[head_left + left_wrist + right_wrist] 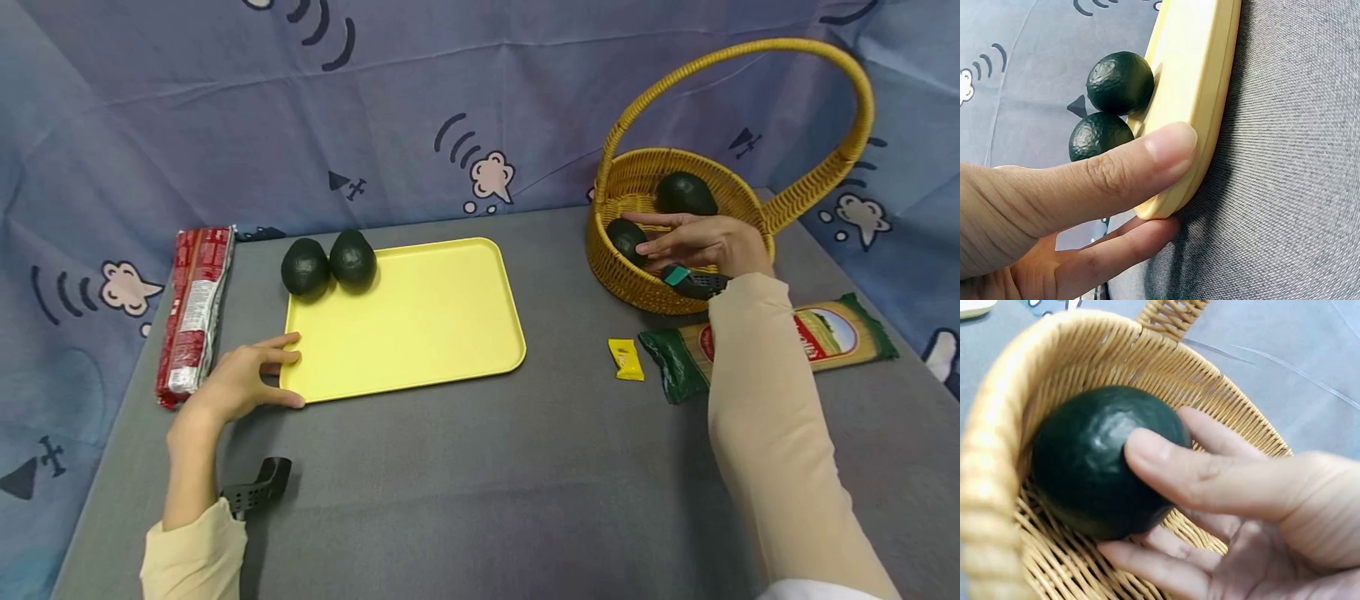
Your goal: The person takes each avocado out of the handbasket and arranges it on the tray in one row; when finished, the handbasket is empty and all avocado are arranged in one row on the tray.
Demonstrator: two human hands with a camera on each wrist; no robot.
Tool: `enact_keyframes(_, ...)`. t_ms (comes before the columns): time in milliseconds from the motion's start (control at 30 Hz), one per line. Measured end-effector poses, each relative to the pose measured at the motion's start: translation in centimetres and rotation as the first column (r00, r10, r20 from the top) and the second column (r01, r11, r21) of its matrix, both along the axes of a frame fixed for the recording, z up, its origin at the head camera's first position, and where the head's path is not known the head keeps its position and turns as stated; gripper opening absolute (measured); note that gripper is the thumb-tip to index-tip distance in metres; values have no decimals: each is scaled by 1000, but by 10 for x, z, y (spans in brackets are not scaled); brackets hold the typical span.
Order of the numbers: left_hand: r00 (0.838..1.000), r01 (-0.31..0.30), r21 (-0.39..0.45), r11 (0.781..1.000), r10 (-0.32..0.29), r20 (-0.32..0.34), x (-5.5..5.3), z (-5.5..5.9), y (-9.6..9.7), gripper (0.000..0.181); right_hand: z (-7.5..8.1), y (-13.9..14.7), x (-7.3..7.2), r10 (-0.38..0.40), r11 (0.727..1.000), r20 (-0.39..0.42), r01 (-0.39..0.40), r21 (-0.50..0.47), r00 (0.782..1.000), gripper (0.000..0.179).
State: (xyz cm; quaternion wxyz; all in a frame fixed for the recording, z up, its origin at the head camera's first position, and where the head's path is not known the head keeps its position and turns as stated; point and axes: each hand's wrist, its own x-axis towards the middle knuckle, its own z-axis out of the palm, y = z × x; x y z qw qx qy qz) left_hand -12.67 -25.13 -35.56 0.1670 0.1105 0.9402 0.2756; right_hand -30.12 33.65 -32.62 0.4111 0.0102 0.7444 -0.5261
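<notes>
Inside the wicker basket, my right hand grips a dark green avocado, thumb on top and fingers around its side. A second avocado lies deeper in the basket, beyond that hand. My left hand pinches the near left corner of a yellow tray. In the left wrist view its thumb presses on the rim and fingertips touch the outer side. Two more avocados, one on the left and another beside it, sit at the tray's far left corner.
A red and white packet lies left of the tray. Right of the tray are a small yellow wrapped piece and a spaghetti pack, partly under my right forearm. The basket's tall handle arches up. A patterned cloth hangs behind the table.
</notes>
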Motion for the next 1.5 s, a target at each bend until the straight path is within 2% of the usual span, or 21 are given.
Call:
enact_keyframes(133, 1000, -7, 1, 1000, 7, 15, -1, 0, 1, 71, -2, -1, 1, -48, 998, 14, 49, -37, 999, 71)
enact_keyframes(233, 1000, -11, 4, 1000, 11, 18, -1, -1, 2, 71, -5, -2, 1, -83, 989, 50, 89, -120, 995, 69)
enact_keyframes(333, 1000, -12, 6, 1000, 12, 15, 0, -1, 4, 70, -6, -2, 3, -131, 981, 56, 138, -133, 990, 70)
enact_keyframes(633, 1000, -3, 24, 1000, 4, -12, 0, -2, 6, 70, -2, 5, 11, -142, 986, -44, 138, -93, 989, 72)
enact_keyframes(900, 1000, -8, 14, 1000, 8, -4, 1, -1, 4, 70, 2, -2, 19, -216, 973, -117, 204, -109, 969, 72)
enact_keyframes(1000, 1000, -9, 12, 1000, 9, -10, 1, 0, 1, 69, 6, -8, 21, -247, 964, -121, 230, -136, 962, 72)
enact_keyframes(1133, 1000, -2, 22, 1000, 3, -21, 1, 0, 0, 68, 15, -15, 27, -340, 924, -89, 316, -214, 936, 68)
enact_keyframes(1233, 1000, -9, 26, 1000, 9, -10, 1, 0, 1, 69, 23, -20, 33, -385, 899, -89, 351, -263, 919, 67)
enact_keyframes(1500, 1000, -16, 25, 1000, 16, -6, 2, 2, 2, 69, 45, -38, 44, -354, 900, -140, 296, -321, 925, 66)
